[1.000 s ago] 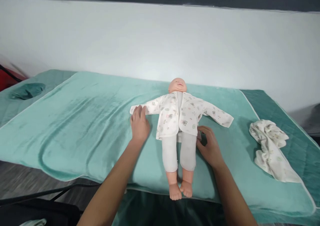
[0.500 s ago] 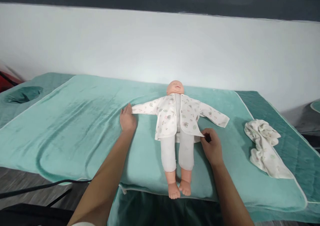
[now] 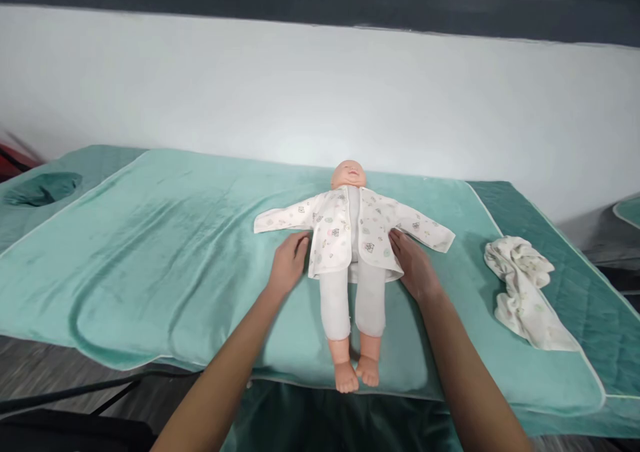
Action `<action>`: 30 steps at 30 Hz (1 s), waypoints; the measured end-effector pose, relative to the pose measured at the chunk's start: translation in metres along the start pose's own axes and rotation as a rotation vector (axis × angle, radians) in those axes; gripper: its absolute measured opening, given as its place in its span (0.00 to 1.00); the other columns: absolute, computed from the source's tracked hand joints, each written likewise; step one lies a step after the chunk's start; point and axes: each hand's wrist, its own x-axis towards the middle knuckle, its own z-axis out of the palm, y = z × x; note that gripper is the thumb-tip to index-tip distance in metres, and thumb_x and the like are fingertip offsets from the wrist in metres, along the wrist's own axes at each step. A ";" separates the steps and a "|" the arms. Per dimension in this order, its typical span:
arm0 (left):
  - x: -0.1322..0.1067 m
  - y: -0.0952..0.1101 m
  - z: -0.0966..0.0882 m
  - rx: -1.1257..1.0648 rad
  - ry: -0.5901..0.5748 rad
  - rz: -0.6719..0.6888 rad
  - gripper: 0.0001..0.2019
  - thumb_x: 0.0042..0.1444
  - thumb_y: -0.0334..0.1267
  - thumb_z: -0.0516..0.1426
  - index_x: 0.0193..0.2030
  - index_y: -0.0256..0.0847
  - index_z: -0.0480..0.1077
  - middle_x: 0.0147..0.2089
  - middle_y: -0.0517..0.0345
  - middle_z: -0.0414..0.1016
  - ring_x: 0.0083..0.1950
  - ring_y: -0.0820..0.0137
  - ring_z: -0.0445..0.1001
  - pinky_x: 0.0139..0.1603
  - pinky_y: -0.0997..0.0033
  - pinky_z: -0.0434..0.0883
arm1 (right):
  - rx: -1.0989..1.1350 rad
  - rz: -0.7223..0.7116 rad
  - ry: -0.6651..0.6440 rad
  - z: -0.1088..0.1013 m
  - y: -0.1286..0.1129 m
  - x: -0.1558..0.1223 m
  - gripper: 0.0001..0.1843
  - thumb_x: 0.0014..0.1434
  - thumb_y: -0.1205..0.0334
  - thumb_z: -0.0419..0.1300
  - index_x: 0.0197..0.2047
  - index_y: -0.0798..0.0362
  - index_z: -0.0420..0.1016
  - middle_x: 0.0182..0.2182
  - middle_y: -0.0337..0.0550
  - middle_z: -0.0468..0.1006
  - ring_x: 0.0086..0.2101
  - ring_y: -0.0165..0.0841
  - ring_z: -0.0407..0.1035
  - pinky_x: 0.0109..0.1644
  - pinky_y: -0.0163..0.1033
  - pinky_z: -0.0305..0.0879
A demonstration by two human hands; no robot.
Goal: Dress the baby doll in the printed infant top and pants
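A baby doll (image 3: pixel 349 173) lies on its back, feet toward me. It wears a white printed baby jacket (image 3: pixel 334 233), unfastened down the front, with both sleeves spread out, and white trousers (image 3: pixel 371 302). At the jacket's left edge, below the sleeve, my left hand (image 3: pixel 290 262) rests with its fingers stretched out. My right hand (image 3: pixel 414 262) lies along the opposite side of the jacket, fingers extended and touching the cloth just under the other sleeve. Neither hand grips anything that I can see.
The doll lies on a padded bed with a teal cover (image 3: pixel 200 259). To the right is a crumpled white printed garment (image 3: pixel 525 292). A face hole (image 3: pixel 45 189) opens at the bed's left end. A white wall (image 3: pixel 300 92) stands behind.
My left hand has moved right, from the sleeve cuff to the jacket's side. My right hand has let go of the jacket's hem corner and moved up along its side.
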 end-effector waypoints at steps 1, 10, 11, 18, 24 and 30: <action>0.001 0.008 0.008 -0.103 -0.036 -0.085 0.17 0.67 0.46 0.50 0.53 0.42 0.75 0.55 0.51 0.79 0.56 0.60 0.76 0.62 0.58 0.70 | 0.033 0.043 -0.015 0.005 -0.001 0.006 0.18 0.59 0.49 0.65 0.51 0.46 0.78 0.59 0.44 0.76 0.59 0.42 0.69 0.65 0.47 0.67; 0.030 0.031 0.053 -0.908 0.042 -0.507 0.22 0.57 0.48 0.64 0.56 0.42 0.72 0.56 0.49 0.78 0.55 0.60 0.78 0.63 0.57 0.72 | 0.115 0.042 -0.024 0.023 -0.011 0.015 0.24 0.51 0.59 0.70 0.51 0.48 0.73 0.49 0.40 0.80 0.51 0.42 0.76 0.50 0.47 0.77; 0.033 0.031 0.055 -0.924 0.049 -0.493 0.21 0.57 0.46 0.65 0.55 0.43 0.72 0.55 0.50 0.78 0.55 0.60 0.78 0.63 0.57 0.72 | 0.110 0.024 -0.031 0.024 -0.012 0.016 0.25 0.50 0.59 0.70 0.51 0.47 0.72 0.49 0.40 0.80 0.50 0.42 0.76 0.49 0.47 0.78; 0.060 0.026 0.067 -0.956 0.053 -0.422 0.20 0.56 0.45 0.65 0.54 0.42 0.73 0.57 0.51 0.78 0.57 0.61 0.77 0.63 0.58 0.72 | 0.147 -0.088 -0.107 0.037 -0.016 0.040 0.24 0.53 0.61 0.69 0.53 0.46 0.72 0.53 0.41 0.79 0.52 0.41 0.75 0.51 0.46 0.77; 0.063 0.021 0.064 -0.962 0.180 -0.511 0.26 0.55 0.43 0.65 0.59 0.44 0.67 0.57 0.50 0.75 0.58 0.61 0.77 0.63 0.58 0.73 | 0.124 0.015 -0.092 0.030 -0.015 0.052 0.20 0.55 0.57 0.66 0.51 0.48 0.74 0.50 0.43 0.80 0.53 0.44 0.75 0.53 0.51 0.77; 0.056 0.017 0.052 -1.133 0.395 -0.519 0.33 0.59 0.34 0.57 0.68 0.53 0.49 0.57 0.53 0.71 0.56 0.67 0.78 0.61 0.60 0.75 | 0.249 0.090 0.026 0.005 -0.017 0.058 0.12 0.59 0.56 0.59 0.46 0.49 0.73 0.51 0.51 0.78 0.56 0.42 0.72 0.59 0.54 0.76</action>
